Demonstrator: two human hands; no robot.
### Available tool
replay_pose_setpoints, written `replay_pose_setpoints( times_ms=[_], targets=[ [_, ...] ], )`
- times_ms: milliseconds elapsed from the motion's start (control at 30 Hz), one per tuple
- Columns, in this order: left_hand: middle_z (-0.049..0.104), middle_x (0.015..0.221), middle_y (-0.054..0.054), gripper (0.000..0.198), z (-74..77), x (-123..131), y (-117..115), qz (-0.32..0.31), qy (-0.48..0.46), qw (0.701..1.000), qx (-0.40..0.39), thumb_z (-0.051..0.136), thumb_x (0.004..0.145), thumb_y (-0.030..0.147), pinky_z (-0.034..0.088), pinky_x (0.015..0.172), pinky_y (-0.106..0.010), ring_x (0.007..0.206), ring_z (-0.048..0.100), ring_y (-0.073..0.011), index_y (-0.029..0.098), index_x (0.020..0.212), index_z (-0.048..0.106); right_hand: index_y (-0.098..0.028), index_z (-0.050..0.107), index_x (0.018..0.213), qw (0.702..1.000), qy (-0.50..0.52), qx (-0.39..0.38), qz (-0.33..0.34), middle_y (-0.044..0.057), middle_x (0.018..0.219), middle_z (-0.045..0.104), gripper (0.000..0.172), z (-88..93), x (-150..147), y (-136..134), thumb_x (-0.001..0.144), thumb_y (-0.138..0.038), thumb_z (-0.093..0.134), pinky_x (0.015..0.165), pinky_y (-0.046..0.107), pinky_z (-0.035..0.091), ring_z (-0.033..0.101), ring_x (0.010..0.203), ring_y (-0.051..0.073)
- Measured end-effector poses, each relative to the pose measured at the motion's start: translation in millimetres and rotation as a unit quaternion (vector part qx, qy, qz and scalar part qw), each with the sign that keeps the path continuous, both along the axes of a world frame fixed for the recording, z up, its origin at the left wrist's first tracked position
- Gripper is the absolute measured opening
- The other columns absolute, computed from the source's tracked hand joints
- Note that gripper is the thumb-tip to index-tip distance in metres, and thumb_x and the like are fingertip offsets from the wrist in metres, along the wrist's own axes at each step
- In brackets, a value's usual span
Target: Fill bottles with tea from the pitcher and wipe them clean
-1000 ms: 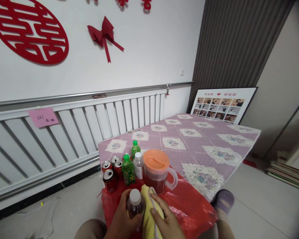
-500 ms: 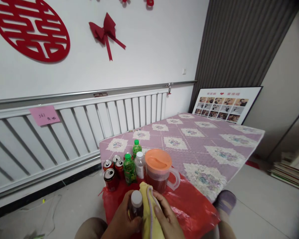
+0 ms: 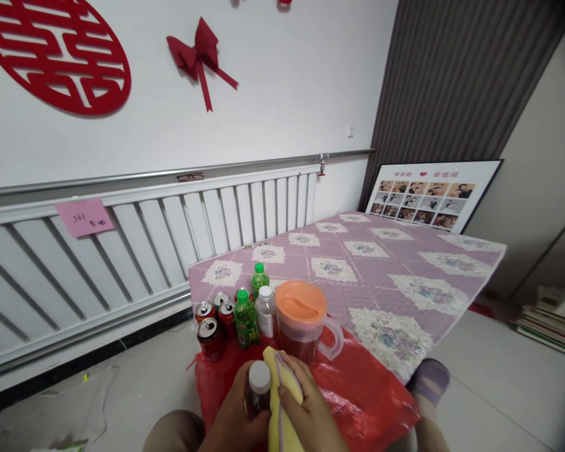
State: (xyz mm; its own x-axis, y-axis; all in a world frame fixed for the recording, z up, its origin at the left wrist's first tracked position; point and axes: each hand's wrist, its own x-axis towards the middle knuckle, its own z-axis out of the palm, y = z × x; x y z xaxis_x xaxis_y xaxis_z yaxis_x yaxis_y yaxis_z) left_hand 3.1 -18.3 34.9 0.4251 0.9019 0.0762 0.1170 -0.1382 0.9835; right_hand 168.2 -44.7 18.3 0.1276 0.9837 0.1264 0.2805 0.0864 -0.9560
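My left hand [image 3: 235, 414] is wrapped round a small bottle [image 3: 258, 389] with a white cap and dark liquid, low in the view. My right hand [image 3: 306, 411] presses a yellow cloth [image 3: 275, 414] against the bottle's right side, fingers curled over the cloth. Just beyond stands a clear jug [image 3: 304, 323] with an orange lid and dark red liquid, on a red plastic sheet [image 3: 358, 389]. Left of the jug are two green bottles [image 3: 245, 319], a clear bottle with a white cap [image 3: 265, 312] and several red cans [image 3: 209, 326].
The red sheet covers the near corner of a low surface under a purple quilted cover [image 3: 381, 270]. A white radiator [image 3: 145, 232] runs along the wall. A photo board [image 3: 428, 198] leans at the back right. Books [image 3: 550, 320] lie stacked on the floor at right.
My right hand has slid up the yellow cloth, towards the bottle's cap. The bottle stays in my left hand. The view has shifted slightly.
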Motion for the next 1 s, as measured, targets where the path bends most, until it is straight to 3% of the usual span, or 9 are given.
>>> replay_pose_setpoints(
  times_ms=[167, 300, 500, 600, 733, 833, 1000],
  targets=[
    [0.06, 0.129, -0.013, 0.072, -4.5, -3.7, -1.0, 0.022, 0.028, 0.999, 0.0, 0.06, 0.058, 0.014, 0.04, 0.109, -0.046, 0.121, 0.055, -0.0331, 0.017, 0.129, 0.047, -0.018, 0.062, 0.127, 0.999, 0.005, -0.044, 0.007, 0.012, 0.134, 0.064, 0.049, -11.1, 8.2, 1.3, 0.081, -0.029, 0.052, 0.111, 0.041, 0.041, 0.057, 0.127, 0.025],
    [0.059, 0.127, -0.014, 0.07, -6.9, -3.8, -1.3, 0.011, 0.017, 1.0, -0.006, 0.06, 0.06, 0.016, 0.04, 0.109, -0.048, 0.12, 0.055, -0.0332, 0.017, 0.128, 0.044, -0.016, 0.063, 0.126, 0.999, -0.037, -0.02, 0.0, 0.013, 0.134, 0.064, 0.05, -16.8, 10.8, -2.4, 0.078, -0.023, 0.052, 0.113, 0.044, 0.039, 0.056, 0.129, 0.026],
    [0.061, 0.127, -0.014, 0.07, -3.4, -1.8, 0.4, -0.005, 0.006, 1.0, -0.004, 0.059, 0.059, 0.012, 0.038, 0.111, -0.05, 0.122, 0.054, -0.0335, 0.017, 0.128, 0.043, -0.025, 0.061, 0.131, 0.995, -0.085, 0.058, 0.011, 0.01, 0.145, 0.054, 0.05, 9.2, 6.8, -7.9, 0.083, -0.022, 0.051, 0.115, 0.043, 0.038, 0.047, 0.137, 0.025],
    [0.062, 0.128, -0.013, 0.071, -3.8, -2.3, 0.5, -0.005, 0.006, 1.0, -0.001, 0.059, 0.06, 0.011, 0.038, 0.111, -0.049, 0.124, 0.053, -0.0334, 0.018, 0.129, 0.044, -0.021, 0.06, 0.133, 0.993, -0.099, 0.057, 0.023, 0.013, 0.145, 0.053, 0.05, 15.2, 5.0, -3.9, 0.084, -0.022, 0.049, 0.115, 0.044, 0.038, 0.046, 0.138, 0.026],
    [0.056, 0.136, -0.013, 0.075, -8.4, -4.4, -0.1, 0.027, 0.011, 1.0, -0.006, 0.06, 0.059, 0.01, 0.037, 0.113, -0.047, 0.131, 0.047, -0.0342, 0.019, 0.131, 0.044, -0.013, 0.058, 0.133, 0.995, -0.094, 0.013, 0.02, 0.017, 0.139, 0.058, 0.051, 1.8, 7.0, 3.9, 0.086, -0.023, 0.043, 0.114, 0.046, 0.038, 0.052, 0.132, 0.026],
    [0.059, 0.132, -0.014, 0.074, -11.2, -5.0, -0.2, 0.026, 0.01, 1.0, -0.011, 0.06, 0.059, 0.011, 0.038, 0.111, -0.048, 0.126, 0.053, -0.0331, 0.016, 0.131, 0.043, -0.009, 0.061, 0.13, 0.994, -0.102, -0.018, 0.023, 0.019, 0.133, 0.063, 0.052, -17.0, 9.5, 5.0, 0.082, -0.022, 0.046, 0.112, 0.047, 0.041, 0.058, 0.126, 0.028],
    [0.062, 0.128, -0.013, 0.072, -9.0, -3.5, -1.2, 0.019, 0.002, 1.0, -0.016, 0.059, 0.06, 0.011, 0.04, 0.111, -0.047, 0.121, 0.057, -0.0302, 0.017, 0.13, 0.044, -0.016, 0.064, 0.127, 0.996, -0.091, -0.019, 0.007, 0.015, 0.131, 0.067, 0.051, -32.5, 9.8, 0.8, 0.078, -0.021, 0.051, 0.11, 0.048, 0.042, 0.06, 0.124, 0.027]
  ],
)
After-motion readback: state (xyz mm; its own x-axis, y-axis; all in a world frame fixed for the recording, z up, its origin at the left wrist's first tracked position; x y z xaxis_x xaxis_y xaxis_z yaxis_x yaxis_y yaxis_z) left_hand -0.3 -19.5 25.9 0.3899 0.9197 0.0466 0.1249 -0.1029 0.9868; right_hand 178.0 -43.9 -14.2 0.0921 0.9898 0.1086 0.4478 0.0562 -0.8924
